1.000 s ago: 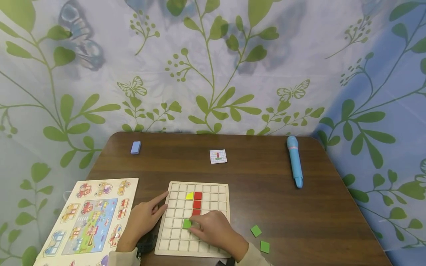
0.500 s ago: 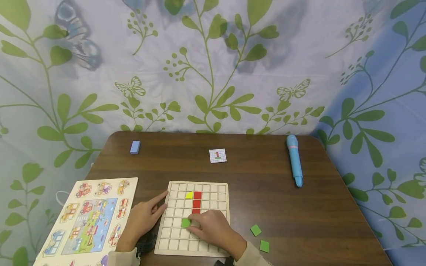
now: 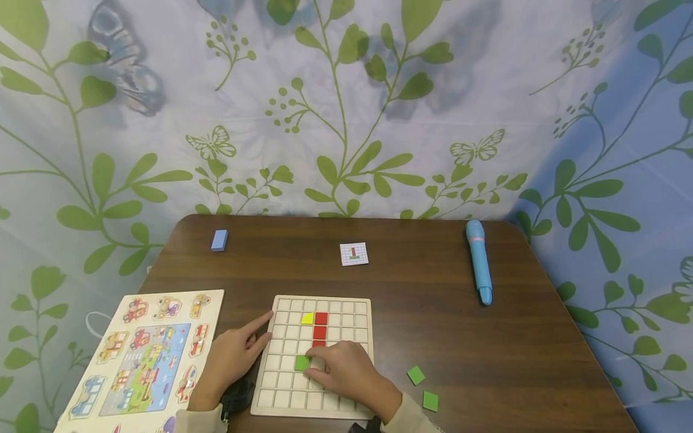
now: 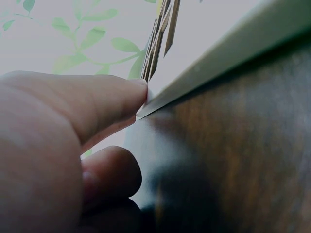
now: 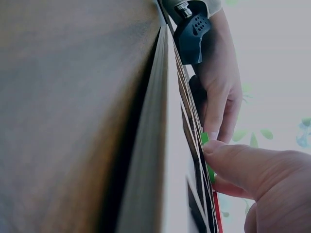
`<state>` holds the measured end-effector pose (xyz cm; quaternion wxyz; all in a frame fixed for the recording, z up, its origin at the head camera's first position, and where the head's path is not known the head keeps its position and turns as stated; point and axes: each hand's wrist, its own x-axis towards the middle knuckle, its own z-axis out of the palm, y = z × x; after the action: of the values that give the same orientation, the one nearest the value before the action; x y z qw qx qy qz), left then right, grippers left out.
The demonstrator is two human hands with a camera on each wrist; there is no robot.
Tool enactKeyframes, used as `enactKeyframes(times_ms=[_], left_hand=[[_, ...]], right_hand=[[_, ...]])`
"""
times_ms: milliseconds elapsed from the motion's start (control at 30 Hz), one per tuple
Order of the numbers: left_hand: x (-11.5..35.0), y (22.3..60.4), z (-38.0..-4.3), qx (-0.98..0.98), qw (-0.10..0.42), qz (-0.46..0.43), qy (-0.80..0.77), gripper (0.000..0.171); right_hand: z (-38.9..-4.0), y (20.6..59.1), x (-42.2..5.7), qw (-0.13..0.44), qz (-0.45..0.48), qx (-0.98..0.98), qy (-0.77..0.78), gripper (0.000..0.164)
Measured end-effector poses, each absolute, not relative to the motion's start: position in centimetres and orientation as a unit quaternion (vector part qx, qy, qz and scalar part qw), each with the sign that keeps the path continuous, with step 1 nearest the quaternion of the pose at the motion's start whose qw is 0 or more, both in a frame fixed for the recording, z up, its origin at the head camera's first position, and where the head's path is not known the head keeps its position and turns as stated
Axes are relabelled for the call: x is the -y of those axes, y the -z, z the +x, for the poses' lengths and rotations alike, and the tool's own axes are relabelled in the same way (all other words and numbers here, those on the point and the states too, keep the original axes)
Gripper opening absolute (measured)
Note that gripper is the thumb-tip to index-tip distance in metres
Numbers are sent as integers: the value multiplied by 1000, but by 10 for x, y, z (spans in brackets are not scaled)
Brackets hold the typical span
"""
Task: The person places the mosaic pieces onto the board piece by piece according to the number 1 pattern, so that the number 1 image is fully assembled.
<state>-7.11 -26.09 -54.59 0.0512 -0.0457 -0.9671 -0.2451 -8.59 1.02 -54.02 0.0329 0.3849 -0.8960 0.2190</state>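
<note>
A wooden grid board [image 3: 278,397] lies on the table, with a yellow quarter-round tile [image 3: 308,318] and a column of red tiles [image 3: 320,332] in its squares. My right hand [image 3: 352,370] reaches over the board and pinches a green square tile [image 3: 302,362] by its right side, just below the red column; the right wrist view has thumb and finger on the green tile [image 5: 205,138]. At the board's left edge, my left hand [image 3: 238,355] touches the side with extended index finger and thumb. Part of the lower red tile hides behind the right hand.
Two loose green tiles [image 3: 415,375] lie right of the board. A picture puzzle [image 3: 121,307] of vehicles sits at the left. Farther back are a small blue block [image 3: 219,240], a printed pattern card [image 3: 354,254] and a blue microphone-shaped pen [image 3: 479,261].
Almost nothing differs. The right hand, still on the green tile, has shifted very slightly left and up, while the left hand stays at the board's edge.
</note>
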Motion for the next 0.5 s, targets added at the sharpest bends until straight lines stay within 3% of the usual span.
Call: enactKeyframes(times_ms=[500], left_hand=[[261, 546, -70, 966, 56, -47, 249, 46]], right_hand=[[-86, 542, -11, 45, 388, 891, -230, 17]])
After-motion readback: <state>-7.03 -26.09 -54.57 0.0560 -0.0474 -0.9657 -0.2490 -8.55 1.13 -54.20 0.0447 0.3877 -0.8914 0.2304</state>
